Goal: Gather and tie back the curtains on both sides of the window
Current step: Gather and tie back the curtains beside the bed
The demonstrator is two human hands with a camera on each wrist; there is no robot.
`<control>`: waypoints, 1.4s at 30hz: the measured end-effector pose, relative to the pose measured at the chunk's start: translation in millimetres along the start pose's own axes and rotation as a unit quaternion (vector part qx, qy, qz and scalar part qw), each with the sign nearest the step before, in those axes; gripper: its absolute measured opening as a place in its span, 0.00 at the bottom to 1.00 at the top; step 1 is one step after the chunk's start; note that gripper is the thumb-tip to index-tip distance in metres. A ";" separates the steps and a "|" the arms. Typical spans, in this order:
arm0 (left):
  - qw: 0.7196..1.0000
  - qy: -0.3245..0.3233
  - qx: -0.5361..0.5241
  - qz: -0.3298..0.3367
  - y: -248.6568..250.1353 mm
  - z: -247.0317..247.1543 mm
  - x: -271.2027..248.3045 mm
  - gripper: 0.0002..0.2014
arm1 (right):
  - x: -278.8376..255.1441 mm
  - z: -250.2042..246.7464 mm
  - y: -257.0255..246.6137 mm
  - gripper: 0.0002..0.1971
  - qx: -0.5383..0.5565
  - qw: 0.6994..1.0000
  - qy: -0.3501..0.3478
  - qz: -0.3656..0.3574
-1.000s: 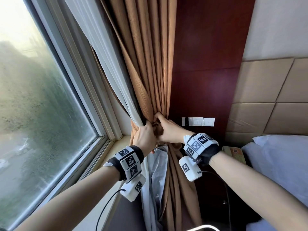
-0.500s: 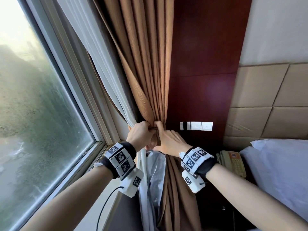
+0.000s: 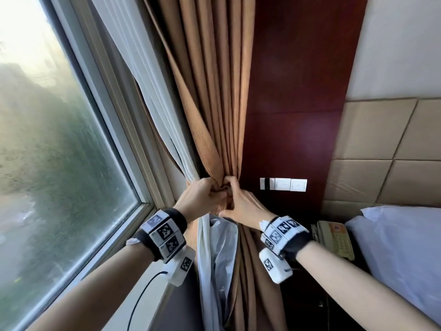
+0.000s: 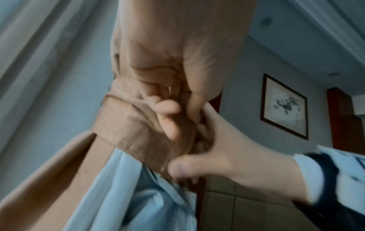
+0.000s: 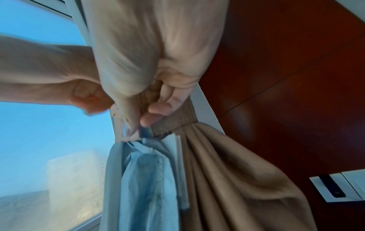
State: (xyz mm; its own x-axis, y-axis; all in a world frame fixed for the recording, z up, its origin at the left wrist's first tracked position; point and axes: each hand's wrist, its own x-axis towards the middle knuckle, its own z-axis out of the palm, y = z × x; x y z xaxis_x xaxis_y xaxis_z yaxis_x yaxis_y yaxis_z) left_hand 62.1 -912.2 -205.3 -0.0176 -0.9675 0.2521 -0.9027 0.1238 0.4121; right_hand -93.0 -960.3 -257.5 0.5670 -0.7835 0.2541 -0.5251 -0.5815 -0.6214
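Observation:
The brown curtain (image 3: 214,103) is bunched to a narrow waist beside the window, with the white sheer (image 3: 164,120) gathered in on its window side. A brown tie-back band (image 4: 126,125) (image 5: 177,115) wraps that waist. My left hand (image 3: 210,194) (image 4: 169,112) grips the band and bunched cloth from the window side, fingers curled in. My right hand (image 3: 232,194) (image 5: 158,112) pinches the band from the wall side, its thumb under the band's lower edge. The two hands touch. How the band's ends are joined is hidden behind the fingers.
The window (image 3: 59,163) and its pale sill (image 3: 133,297) lie to the left. A dark red wood panel (image 3: 298,91) with a white switch plate (image 3: 284,185) is just right of the curtain. Lower right are a telephone (image 3: 334,237) and a white pillow (image 3: 401,254).
Both hands stay at the curtain's waist. The left hand has closed in against the right, and the right thumb has dropped below the band.

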 end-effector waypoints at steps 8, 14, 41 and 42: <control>0.944 0.218 -0.249 -0.010 -45.5 -56.1 -23.4 0.46 | -10.4 -8.1 35.3 0.59 0.142 0.978 0.150 0.013; 0.949 0.096 -0.292 -0.061 -37.9 -15.4 3.6 0.66 | 41.0 6.1 47.7 0.79 0.196 0.972 -0.085 0.099; 0.994 0.072 -0.038 -0.069 -96.3 81.4 -73.0 0.20 | -40.1 64.4 24.3 0.23 -0.095 0.987 0.018 0.132; 0.994 0.073 -0.017 -0.081 -94.2 82.3 -68.6 0.22 | -38.4 63.0 19.7 0.24 -0.120 0.985 0.013 0.124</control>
State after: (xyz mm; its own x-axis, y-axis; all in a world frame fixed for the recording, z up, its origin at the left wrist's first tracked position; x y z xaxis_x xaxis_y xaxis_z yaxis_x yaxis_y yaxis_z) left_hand 113.0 -875.6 -333.5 0.1909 -0.9337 0.3031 -0.8734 -0.0206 0.4865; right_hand -85.2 -927.8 -326.2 0.3875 -0.9118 0.1363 -0.7822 -0.4034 -0.4748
